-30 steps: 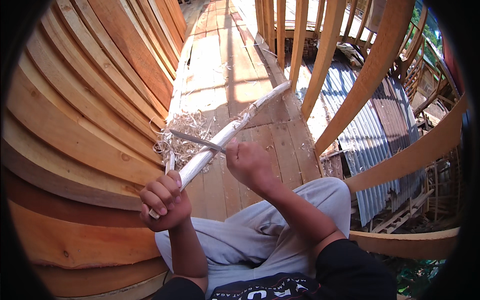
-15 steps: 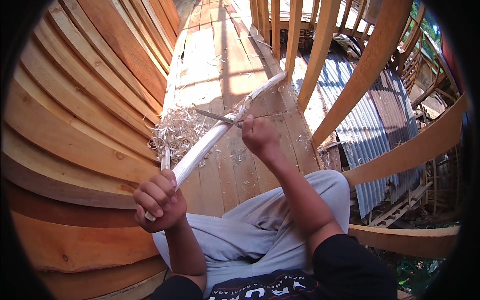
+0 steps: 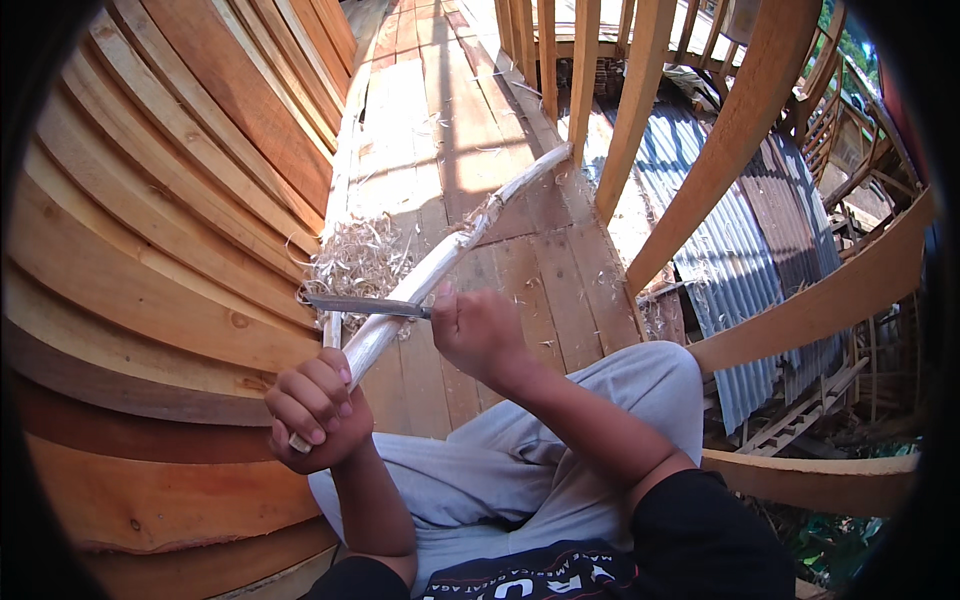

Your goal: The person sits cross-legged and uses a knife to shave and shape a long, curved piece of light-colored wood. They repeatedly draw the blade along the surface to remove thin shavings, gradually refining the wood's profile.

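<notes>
A long peeled wooden stick (image 3: pixel 437 262) slants from lower left to upper right, its far end near the foot of a railing post. My left hand (image 3: pixel 318 412) is closed around its near end, with a short tip showing below the fingers. My right hand (image 3: pixel 478 335) grips a knife (image 3: pixel 368 304), the handle hidden in the fist. The blade lies across the stick, a little beyond my left hand, and points left over a heap of pale wood shavings (image 3: pixel 362 258). The stick's near part is smooth and white; farther up it looks rougher and knotted.
Overlapping wooden boards (image 3: pixel 160 260) form a wall on my left. Wooden railing posts (image 3: pixel 640 110) stand on the right, with a corrugated metal roof (image 3: pixel 720 260) below them. I sit cross-legged on a plank floor (image 3: pixel 540 270) scattered with shavings.
My right hand has drawn the knife down along the stick toward my left hand, and the blade now lies more level. My left hand and the stick stay nearly in place.
</notes>
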`<state>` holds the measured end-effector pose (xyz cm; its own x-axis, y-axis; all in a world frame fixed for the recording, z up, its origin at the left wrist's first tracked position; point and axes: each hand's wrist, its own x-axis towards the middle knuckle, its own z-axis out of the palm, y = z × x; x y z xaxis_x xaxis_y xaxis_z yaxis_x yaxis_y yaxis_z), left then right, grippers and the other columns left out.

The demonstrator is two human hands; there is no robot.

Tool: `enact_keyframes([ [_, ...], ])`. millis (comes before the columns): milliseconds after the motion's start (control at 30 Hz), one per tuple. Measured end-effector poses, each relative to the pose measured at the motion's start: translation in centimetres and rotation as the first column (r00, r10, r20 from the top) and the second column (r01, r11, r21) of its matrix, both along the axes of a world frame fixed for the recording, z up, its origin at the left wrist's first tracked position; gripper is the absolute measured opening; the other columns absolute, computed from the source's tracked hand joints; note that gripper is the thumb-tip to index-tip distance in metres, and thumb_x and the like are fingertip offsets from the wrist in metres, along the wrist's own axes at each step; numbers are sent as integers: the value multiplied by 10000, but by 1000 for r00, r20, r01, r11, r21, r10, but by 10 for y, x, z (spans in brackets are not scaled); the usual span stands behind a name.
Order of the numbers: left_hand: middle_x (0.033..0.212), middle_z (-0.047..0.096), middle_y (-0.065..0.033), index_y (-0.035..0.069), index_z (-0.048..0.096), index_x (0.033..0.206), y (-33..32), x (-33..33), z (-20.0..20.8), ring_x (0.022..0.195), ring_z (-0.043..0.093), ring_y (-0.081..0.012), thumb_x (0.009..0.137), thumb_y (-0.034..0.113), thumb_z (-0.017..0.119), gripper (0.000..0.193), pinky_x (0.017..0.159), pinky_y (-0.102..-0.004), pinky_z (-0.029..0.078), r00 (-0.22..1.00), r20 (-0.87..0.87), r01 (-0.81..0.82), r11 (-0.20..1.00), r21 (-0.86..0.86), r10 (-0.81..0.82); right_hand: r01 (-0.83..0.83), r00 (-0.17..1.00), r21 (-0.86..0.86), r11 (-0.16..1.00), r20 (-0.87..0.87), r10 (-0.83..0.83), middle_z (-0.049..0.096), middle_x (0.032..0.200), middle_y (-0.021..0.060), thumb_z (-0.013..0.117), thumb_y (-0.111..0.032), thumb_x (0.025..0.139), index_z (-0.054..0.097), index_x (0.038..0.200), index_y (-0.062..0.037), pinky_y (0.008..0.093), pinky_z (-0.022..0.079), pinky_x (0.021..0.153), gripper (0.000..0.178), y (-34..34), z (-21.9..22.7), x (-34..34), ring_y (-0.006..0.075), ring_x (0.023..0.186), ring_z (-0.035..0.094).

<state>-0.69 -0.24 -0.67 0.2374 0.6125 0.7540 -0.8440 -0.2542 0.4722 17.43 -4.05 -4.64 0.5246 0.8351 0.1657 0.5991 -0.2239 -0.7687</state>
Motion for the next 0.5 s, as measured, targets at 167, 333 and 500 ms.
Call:
enact_keyframes([
  [167,569,419,14,175,440,606,-1,4,3,560,412,-125,897,276,397,311,730,-341,360,999,22,-31,999,-44,32,171,984,4,985,43,-171,615,669,286,314,-321,966,658,665,42,560,496,676,583,16,-35,52,471,652,620],
  [333,535,453,-16,149,455,572,-7,8,3,490,425,-149,880,274,407,336,672,-356,386,999,-3,-49,999,23,49,49,995,41,998,86,-52,597,662,291,338,-311,970,639,655,38,566,488,643,558,-6,-2,8,493,653,598],
  [500,521,462,-25,139,453,556,-7,10,2,484,430,-155,868,267,417,339,667,-359,388,998,43,-53,997,-49,55,260,965,35,965,-29,-259,604,620,265,336,-309,976,660,679,33,561,494,642,557,10,-15,25,464,615,616],
])
